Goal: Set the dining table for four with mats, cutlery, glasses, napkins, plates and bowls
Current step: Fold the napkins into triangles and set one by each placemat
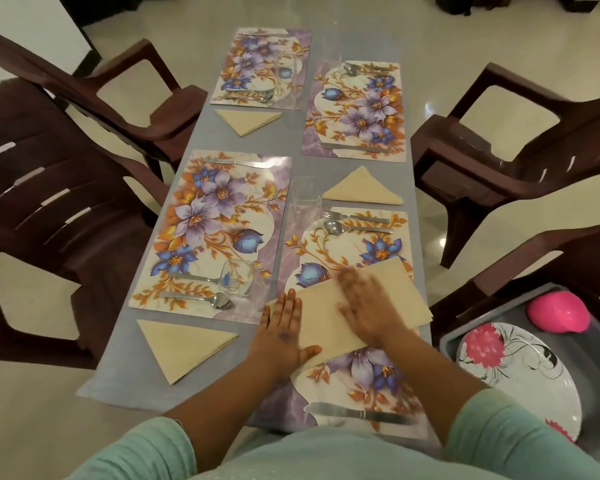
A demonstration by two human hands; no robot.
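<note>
Both hands lie flat with straight fingers on a beige napkin (329, 313) spread over the near right mat (354, 372): the left hand (284, 330) presses its left edge and the blurred right hand (368, 306) lies across its middle, neither gripping anything. Three more napkins, folded into triangles, sit on the desk (118, 368) beside the other mats, each mat carrying cutlery. A grey tray (520, 306) to the right holds a flowered plate (520, 368) and a pink bowl (558, 311).
</note>
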